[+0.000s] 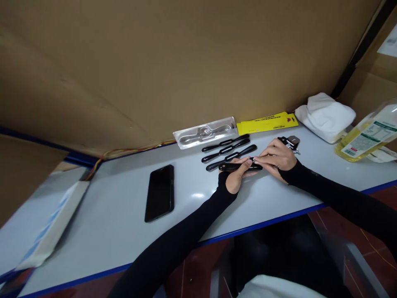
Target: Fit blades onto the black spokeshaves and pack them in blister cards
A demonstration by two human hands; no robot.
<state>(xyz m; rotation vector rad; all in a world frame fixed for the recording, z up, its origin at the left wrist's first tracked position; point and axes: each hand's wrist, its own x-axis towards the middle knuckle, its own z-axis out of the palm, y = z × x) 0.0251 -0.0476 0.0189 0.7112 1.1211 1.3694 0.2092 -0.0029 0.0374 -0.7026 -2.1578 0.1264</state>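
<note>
A black two-handled tool body (pixel 229 167) is held in my left hand (pixel 238 176), whose thumb presses on its middle. My right hand (pixel 277 156) has its fingers pinched at the tool's centre, around a small shiny part (pixel 252 159) too small to make out. Three similar black tool bodies (pixel 231 156) lie side by side just beyond my hands. Past my right hand, partly covered by it, is a group of small black and metal parts (pixel 292 143).
Behind are a clear plastic blister pack (pixel 206 132) and yellow printed cards (pixel 266 123) against the cardboard wall. A white cloth bundle (pixel 325 117) and a bottle of yellow liquid (pixel 369 134) stand right. A black phone (pixel 160 193) lies left on the grey table (pixel 102 223).
</note>
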